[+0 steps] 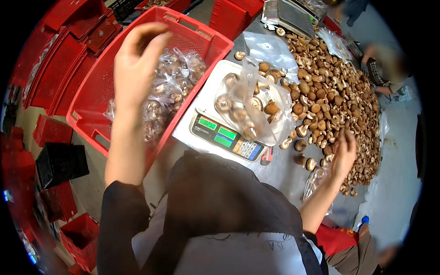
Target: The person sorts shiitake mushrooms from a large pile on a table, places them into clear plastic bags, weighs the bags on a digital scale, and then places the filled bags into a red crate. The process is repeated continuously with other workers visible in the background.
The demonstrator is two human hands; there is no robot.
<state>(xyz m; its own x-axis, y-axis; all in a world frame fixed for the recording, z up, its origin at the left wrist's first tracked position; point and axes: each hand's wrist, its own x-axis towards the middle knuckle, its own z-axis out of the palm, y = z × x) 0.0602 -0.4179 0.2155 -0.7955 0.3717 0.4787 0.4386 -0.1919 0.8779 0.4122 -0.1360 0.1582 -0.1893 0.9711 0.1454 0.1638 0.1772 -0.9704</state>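
My left hand (137, 65) is raised over the left part of a red plastic crate (96, 82), fingers curled but apart, with nothing visible in it. Inside that crate lie several tied clear bags of mushrooms (172, 84). Beside it, a digital scale (220, 134) with lit green displays carries an open clear plastic bag (240, 113) partly filled with shiitake mushrooms. My right hand (342, 154), slightly blurred, reaches to the near edge of a large heap of loose shiitake mushrooms (319, 92). Its fingers are apart, and no held mushroom is visible.
A flat clear bag (271, 50) lies behind the scale, and another bag with mushrooms (314, 178) rests near my right forearm. A second scale (292, 17) stands at the back of the metal table (285, 172). Stacked red crates (58, 72) fill the left. Co-workers (385, 68) stand on the right.
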